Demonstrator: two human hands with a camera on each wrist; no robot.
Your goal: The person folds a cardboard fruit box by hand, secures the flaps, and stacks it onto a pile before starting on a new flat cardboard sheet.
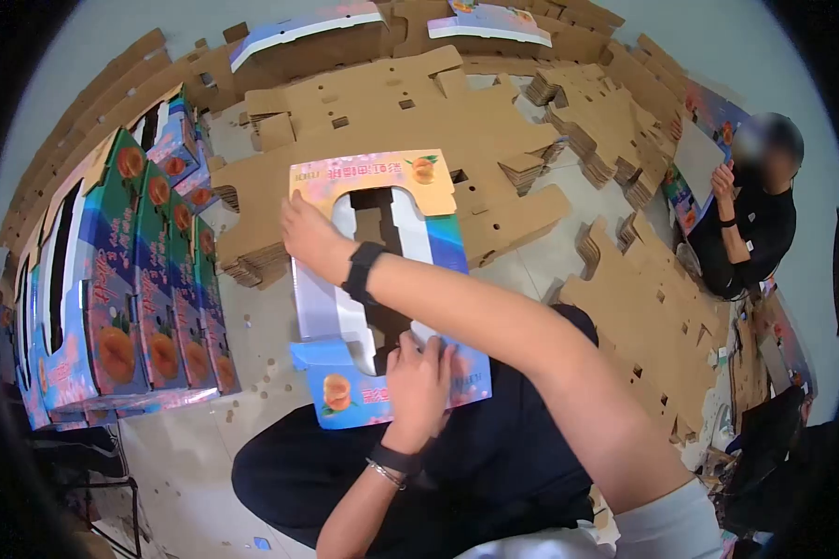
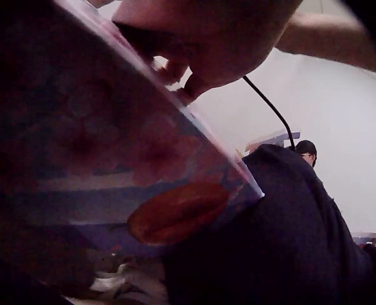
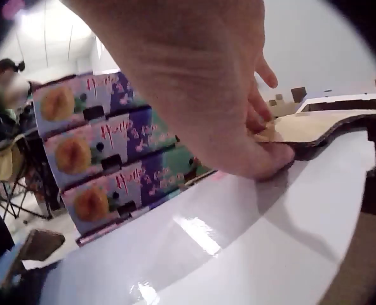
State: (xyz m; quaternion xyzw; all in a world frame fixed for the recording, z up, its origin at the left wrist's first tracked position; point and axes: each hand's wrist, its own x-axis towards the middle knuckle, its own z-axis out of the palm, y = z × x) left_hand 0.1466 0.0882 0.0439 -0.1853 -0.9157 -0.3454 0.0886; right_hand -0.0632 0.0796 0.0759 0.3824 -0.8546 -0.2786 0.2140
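Carton (image 1: 446, 244), far-left edge pinched in right hand (image 1: 317, 238), near panel in curled left hand (image 1: 416, 389).

- stacked boxes (image 1: 158, 317) wall off the left, just a floor (image 1: 261, 340) strip to squeeze through
- right forearm (image 1: 475, 312) cuts over the carton (image 1: 461, 373), opening's reachable either side
- flat cardboard (image 1: 382, 112) crowds the far side

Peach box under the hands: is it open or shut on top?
Open: the peach box has a big hole on top, showing brown inside.
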